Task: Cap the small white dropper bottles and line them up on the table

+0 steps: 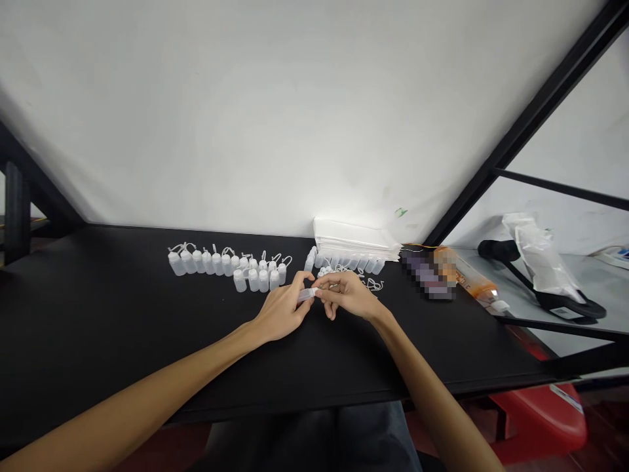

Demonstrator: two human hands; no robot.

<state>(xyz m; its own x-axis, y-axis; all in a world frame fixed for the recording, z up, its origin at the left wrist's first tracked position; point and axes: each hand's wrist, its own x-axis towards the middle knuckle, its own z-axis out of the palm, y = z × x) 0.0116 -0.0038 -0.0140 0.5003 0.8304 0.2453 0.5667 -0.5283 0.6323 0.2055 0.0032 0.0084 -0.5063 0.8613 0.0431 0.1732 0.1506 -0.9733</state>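
Near the middle of the black table, my left hand (284, 308) is closed around a small translucent plastic bottle (305, 295), which lies almost level with its neck toward the right. The fingertips of my right hand (348, 294) pinch the white top at the bottle's neck; the exact shape of that top is hidden. Behind my left hand, several similar bottles (216, 263) with looped white cap straps stand upright in rows. Past my right hand lie loose white caps with straps (374, 284), partly covered by the hand. More small bottles (351, 262) sit just behind them.
White sheets (354, 236) are stacked against the wall at the back. To the right are a blurred dark item (427, 275) and an orange-labelled bottle (472, 278) lying down. Black frame bars (560, 187) edge the table's right side, and a red stool (540, 423) stands below.
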